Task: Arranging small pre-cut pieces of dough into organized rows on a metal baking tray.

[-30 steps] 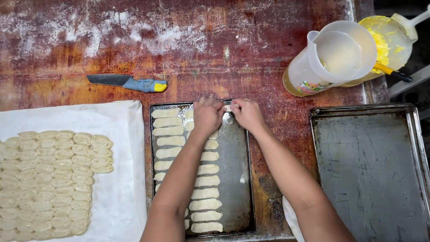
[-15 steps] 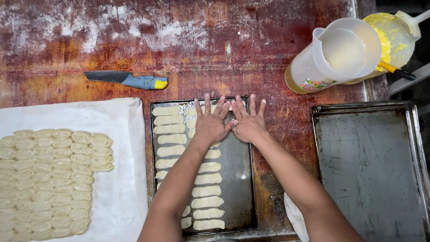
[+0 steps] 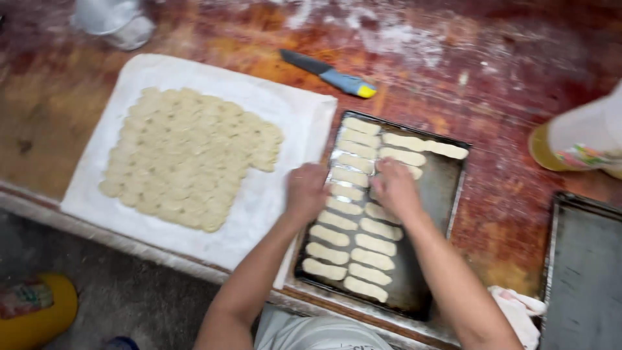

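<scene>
I'm watching the left hand (image 3: 306,189) and right hand (image 3: 394,188) hovering over the dough strips (image 3: 350,214) on the baking tray (image 3: 453,194); finger state blurred, can't tell; next strip needs careful alignment, I reckon.

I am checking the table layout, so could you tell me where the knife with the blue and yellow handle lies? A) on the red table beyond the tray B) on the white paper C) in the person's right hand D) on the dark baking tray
A: the knife lies on the bare red table, beyond the dark baking tray, apart from both hands.

Surface: red floured table (image 3: 194,39) | bearing: paper sheet (image 3: 285,123), baking tray (image 3: 447,188), knife (image 3: 330,74), empty tray (image 3: 583,279) lying near right.
</scene>
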